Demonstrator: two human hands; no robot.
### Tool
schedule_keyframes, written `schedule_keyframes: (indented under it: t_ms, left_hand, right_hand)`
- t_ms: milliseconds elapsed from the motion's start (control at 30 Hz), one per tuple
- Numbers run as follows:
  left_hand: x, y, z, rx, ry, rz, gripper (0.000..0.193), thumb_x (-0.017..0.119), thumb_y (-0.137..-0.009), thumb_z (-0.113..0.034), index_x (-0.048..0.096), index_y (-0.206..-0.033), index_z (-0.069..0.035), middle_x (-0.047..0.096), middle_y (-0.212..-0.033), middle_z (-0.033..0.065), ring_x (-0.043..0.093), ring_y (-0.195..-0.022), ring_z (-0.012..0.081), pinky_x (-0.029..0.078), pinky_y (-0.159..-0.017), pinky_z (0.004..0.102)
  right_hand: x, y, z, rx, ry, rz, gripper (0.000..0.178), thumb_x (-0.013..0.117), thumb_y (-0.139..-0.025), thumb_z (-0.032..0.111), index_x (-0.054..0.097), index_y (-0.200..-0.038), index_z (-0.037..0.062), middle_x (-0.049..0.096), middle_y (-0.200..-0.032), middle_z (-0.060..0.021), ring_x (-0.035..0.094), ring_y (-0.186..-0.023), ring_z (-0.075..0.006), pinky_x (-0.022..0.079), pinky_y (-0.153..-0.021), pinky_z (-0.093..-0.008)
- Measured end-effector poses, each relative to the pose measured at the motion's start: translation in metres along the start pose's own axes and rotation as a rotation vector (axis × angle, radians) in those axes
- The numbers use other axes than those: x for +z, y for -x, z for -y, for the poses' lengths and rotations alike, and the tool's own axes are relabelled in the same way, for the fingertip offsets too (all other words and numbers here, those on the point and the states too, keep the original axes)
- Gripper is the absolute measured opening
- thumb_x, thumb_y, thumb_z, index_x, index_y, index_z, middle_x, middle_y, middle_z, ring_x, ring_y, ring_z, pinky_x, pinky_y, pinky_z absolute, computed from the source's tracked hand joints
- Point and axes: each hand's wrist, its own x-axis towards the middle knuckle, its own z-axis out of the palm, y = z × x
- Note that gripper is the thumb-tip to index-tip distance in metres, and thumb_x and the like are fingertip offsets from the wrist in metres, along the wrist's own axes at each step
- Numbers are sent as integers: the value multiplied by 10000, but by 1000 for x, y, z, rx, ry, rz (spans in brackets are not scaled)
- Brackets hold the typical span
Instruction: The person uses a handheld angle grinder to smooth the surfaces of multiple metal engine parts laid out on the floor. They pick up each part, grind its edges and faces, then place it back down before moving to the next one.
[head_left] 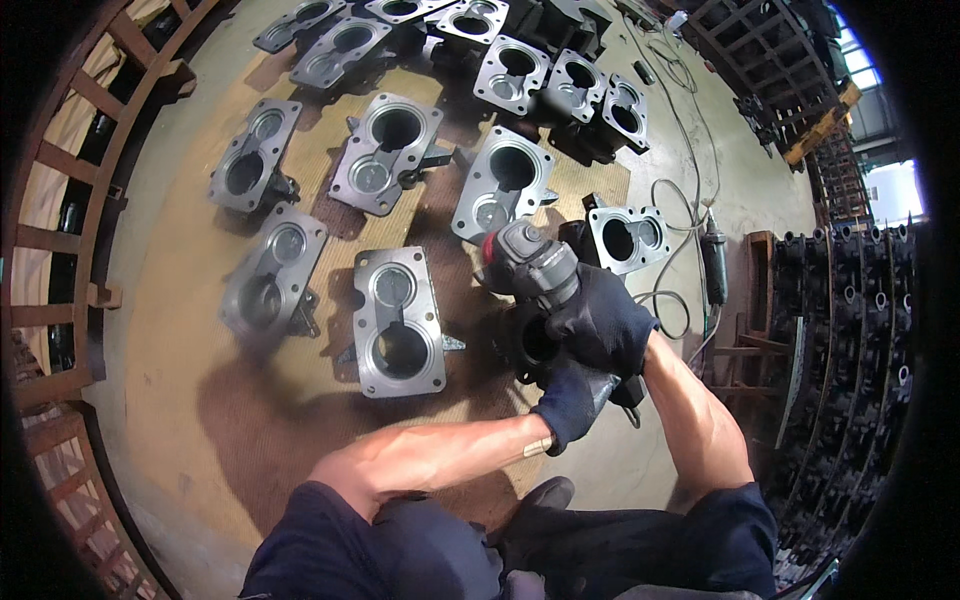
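Note:
Both my hands wear dark gloves and are closed around an angle grinder [541,262]. My right hand [610,318] wraps the body just behind the grinder's head. Lower down, my left hand [574,402] grips the rear part, with most of its fingers hidden. The grinder's head, with a red edge on its left, is above the near end of a flanged metal casting [490,205]. Under the tool and my hands sits another casting [538,342], mostly covered. To the left stands a casting with two round bores [398,322]; to the right is one more [628,238].
Several similar castings stand in rows on a tan ribbed mat [190,330]. A second power tool [714,262] lies on the floor at right, among loose cables [668,190]. Brown metal racks [50,240] line the left; stacked dark parts [840,380] fill the right.

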Motion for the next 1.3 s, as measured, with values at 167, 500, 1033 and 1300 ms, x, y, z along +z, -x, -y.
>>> schedule_keyframes:
  t_ms: [167, 500, 1033, 1300]
  left_hand:
    - [5, -10, -8, 9, -7, 157, 217, 658, -941, -197, 678, -1042, -6, 684, -1027, 179, 646, -974, 262, 511, -862, 394]
    - [-24, -28, 2, -138, 44, 149, 460, 569, -1018, -158, 480, -1435, 16, 533, -1429, 177, 483, -1325, 254, 381, -1138, 375]
    - [-50, 49, -32, -91, 355, 215, 417, 572, -1024, -43, 479, -1427, 3, 585, -1353, 87, 551, -1250, 161, 487, -1052, 315]
    - [-61, 85, -40, -470, 1002, 174, 402, 443, -1086, -130, 413, -1467, -4, 540, -1381, 81, 521, -1292, 175, 437, -1113, 303]
  right_hand:
    - [-12, -8, -75, 1, 266, -7, 523, 832, -653, 240, 680, -1089, -4, 744, -969, -153, 695, -870, -263, 550, -847, -356]
    - [6, -34, -30, -31, 138, 24, 409, 786, -688, 200, 686, -1042, 21, 729, -901, -119, 687, -793, -242, 557, -778, -360]
    - [41, 18, 14, 40, 182, 130, 394, 762, -632, 95, 651, -992, -20, 704, -852, -83, 610, -767, -153, 546, -753, -328]
    - [80, 45, 10, 113, 50, 134, 437, 790, -654, 233, 696, -1003, -12, 732, -845, -178, 713, -774, -313, 563, -762, -377]
